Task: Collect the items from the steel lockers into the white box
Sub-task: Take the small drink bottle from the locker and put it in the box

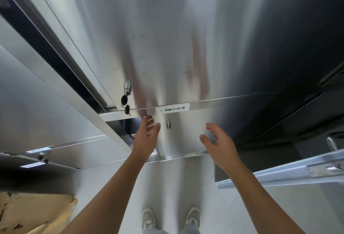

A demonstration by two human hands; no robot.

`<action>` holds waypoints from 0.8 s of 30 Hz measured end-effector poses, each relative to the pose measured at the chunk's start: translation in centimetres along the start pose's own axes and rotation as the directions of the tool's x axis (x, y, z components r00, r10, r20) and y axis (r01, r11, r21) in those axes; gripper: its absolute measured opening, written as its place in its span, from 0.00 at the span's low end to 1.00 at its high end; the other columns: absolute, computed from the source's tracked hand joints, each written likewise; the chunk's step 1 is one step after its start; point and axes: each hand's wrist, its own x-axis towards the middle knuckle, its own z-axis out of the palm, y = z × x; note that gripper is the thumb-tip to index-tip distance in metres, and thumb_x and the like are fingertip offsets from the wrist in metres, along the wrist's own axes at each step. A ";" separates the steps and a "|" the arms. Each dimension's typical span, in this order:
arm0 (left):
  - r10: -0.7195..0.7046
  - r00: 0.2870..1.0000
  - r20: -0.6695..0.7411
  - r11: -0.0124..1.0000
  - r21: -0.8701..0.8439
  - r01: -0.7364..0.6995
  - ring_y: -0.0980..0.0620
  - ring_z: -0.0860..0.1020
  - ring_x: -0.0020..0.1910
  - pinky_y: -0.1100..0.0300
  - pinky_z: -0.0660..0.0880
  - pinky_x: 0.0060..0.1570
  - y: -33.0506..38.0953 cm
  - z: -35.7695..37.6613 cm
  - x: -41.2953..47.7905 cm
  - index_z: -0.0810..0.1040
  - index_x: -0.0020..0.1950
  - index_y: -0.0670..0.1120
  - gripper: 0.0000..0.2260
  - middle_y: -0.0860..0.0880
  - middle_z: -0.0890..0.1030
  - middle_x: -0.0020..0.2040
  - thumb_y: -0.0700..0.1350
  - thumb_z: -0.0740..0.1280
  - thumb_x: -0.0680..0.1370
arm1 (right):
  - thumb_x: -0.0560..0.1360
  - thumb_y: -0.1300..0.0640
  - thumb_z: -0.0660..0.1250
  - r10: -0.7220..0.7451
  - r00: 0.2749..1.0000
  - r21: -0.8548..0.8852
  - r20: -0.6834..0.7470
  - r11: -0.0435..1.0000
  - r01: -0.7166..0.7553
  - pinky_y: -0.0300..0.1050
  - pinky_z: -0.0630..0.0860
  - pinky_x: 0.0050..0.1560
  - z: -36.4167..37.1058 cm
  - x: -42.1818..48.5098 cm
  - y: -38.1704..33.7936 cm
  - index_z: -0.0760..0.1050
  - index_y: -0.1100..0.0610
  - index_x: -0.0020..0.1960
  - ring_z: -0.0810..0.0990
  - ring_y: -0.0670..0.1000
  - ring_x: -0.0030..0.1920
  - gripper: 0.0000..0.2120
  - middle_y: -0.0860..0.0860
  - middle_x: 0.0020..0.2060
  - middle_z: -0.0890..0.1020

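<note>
I face a wall of steel lockers. My left hand [148, 137] grips the left edge of a lower locker door [188, 137], fingers hooked behind it and thumb on its front; the door stands slightly ajar with a dark gap at its left. A small lock cylinder [168, 125] sits just right of that hand. My right hand [218, 143] hovers in front of the same door, fingers spread and relaxed, holding nothing. A white label [172, 109] is stuck on the rail above the door. The locker's contents and the white box are hidden from view.
The tall upper locker door [167, 38] has a lock [128, 86] with keys [125, 106] hanging from it. An open steel door edge with a hinge [290, 170] juts in at the right. Tan material [35, 213] lies at lower left. My shoes [171, 219] are on the pale floor.
</note>
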 end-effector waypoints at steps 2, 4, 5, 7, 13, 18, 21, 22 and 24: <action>0.001 1.000 0.018 1.000 0.001 -0.001 0.63 0.79 0.55 0.65 0.73 0.57 0.2 0.9 -0.1 0.74 0.64 0.53 0.13 0.58 0.81 0.58 0.49 0.67 0.80 | 0.79 0.51 0.71 0.006 1.000 0.000 -0.002 1.000 -0.006 0.48 0.70 0.71 -0.4 0.0 0.5 0.73 0.52 0.72 0.75 0.46 0.67 0.23 0.46 0.65 0.79; 0.010 0.999 0.037 1.000 0.027 -0.011 0.61 0.79 0.57 0.63 0.72 0.58 0.3 1.9 -0.1 0.73 0.65 0.54 0.14 0.58 0.81 0.59 0.50 0.66 0.80 | 0.78 0.51 0.71 0.009 1.000 -0.004 -0.006 1.000 -0.009 0.49 0.71 0.71 -0.9 0.0 1.0 0.73 0.51 0.72 0.75 0.46 0.67 0.23 0.45 0.65 0.78; 0.020 0.999 0.048 0.999 0.037 -0.022 0.60 0.78 0.58 0.62 0.72 0.59 0.4 2.4 -0.1 0.73 0.66 0.54 0.14 0.58 0.80 0.61 0.51 0.66 0.80 | 0.78 0.51 0.71 0.013 1.000 -0.007 -0.005 1.000 -0.014 0.49 0.71 0.71 -1.1 0.0 1.2 0.73 0.51 0.72 0.75 0.46 0.66 0.23 0.45 0.65 0.78; 0.039 0.997 0.069 0.999 0.025 -0.041 0.57 0.77 0.62 0.61 0.72 0.61 0.6 3.5 -0.1 0.72 0.67 0.51 0.15 0.55 0.79 0.63 0.50 0.66 0.80 | 0.78 0.50 0.71 0.025 1.000 -0.011 -0.005 1.000 -0.025 0.49 0.71 0.71 -1.8 -0.1 1.6 0.72 0.50 0.72 0.75 0.46 0.67 0.23 0.44 0.66 0.78; 0.053 0.983 0.173 0.998 0.027 -0.059 0.51 0.75 0.64 0.48 0.70 0.68 1.3 7.1 0.3 0.72 0.67 0.49 0.16 0.52 0.78 0.63 0.50 0.66 0.80 | 0.79 0.48 0.70 0.035 0.999 -0.032 -0.002 0.999 -0.035 0.51 0.72 0.71 -3.7 -0.7 2.4 0.71 0.48 0.73 0.73 0.47 0.69 0.24 0.44 0.68 0.76; 0.015 0.969 0.245 0.997 0.065 -0.032 0.59 0.73 0.66 0.54 0.68 0.69 2.1 10.3 0.4 0.70 0.66 0.58 0.22 0.66 0.77 0.60 0.61 0.66 0.74 | 0.79 0.47 0.69 0.048 0.999 -0.036 -0.008 0.998 -0.048 0.52 0.72 0.72 -5.1 -1.0 2.6 0.70 0.48 0.74 0.73 0.49 0.70 0.24 0.45 0.71 0.75; 0.011 0.960 0.280 0.993 0.109 -0.043 0.58 0.73 0.66 0.54 0.68 0.69 2.8 12.2 0.5 0.69 0.66 0.59 0.23 0.69 0.76 0.58 0.64 0.65 0.72 | 0.79 0.46 0.69 0.052 0.998 -0.049 -0.026 0.997 -0.054 0.50 0.72 0.71 -5.8 -1.2 2.9 0.69 0.46 0.74 0.73 0.49 0.71 0.25 0.44 0.71 0.74; 0.014 0.955 0.297 0.991 0.121 -0.051 0.57 0.73 0.67 0.52 0.68 0.69 3.0 12.8 0.6 0.69 0.67 0.58 0.25 0.63 0.77 0.62 0.65 0.64 0.72 | 0.79 0.45 0.69 0.059 0.998 -0.052 -0.032 0.997 -0.060 0.50 0.72 0.70 -6.0 -1.3 3.0 0.69 0.46 0.74 0.72 0.49 0.71 0.25 0.44 0.72 0.74; 0.019 0.946 0.324 0.982 0.169 -0.078 0.54 0.73 0.68 0.50 0.68 0.70 3.3 13.6 0.6 0.68 0.70 0.59 0.29 0.56 0.77 0.67 0.68 0.61 0.71 | 0.79 0.44 0.69 0.070 0.997 -0.056 -0.035 0.996 -0.072 0.50 0.72 0.69 -6.3 -1.5 3.0 0.68 0.45 0.74 0.72 0.50 0.72 0.26 0.44 0.73 0.73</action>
